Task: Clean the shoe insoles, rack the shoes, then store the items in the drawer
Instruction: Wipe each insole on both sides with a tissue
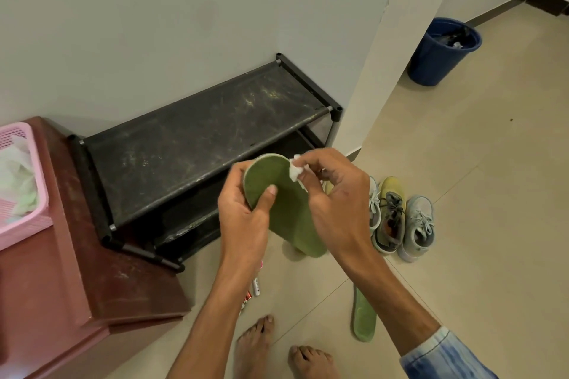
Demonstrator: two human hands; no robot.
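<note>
I count two insoles: one green insole (292,218) held before the shoe rack (200,138), one floor insole (363,317) nearer me. One rack, two shelves. To its right, three sneakers (391,215) I can make out and one blue bin (437,58). To its left, one pink basket (18,181) on one maroon cabinet (101,271). One white tissue wad (295,172)

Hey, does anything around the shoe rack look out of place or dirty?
The rack's top shelf is scuffed and streaked with pale dust. A green insole lies loose on the floor, apart from the shoes lined up nearby.
</note>
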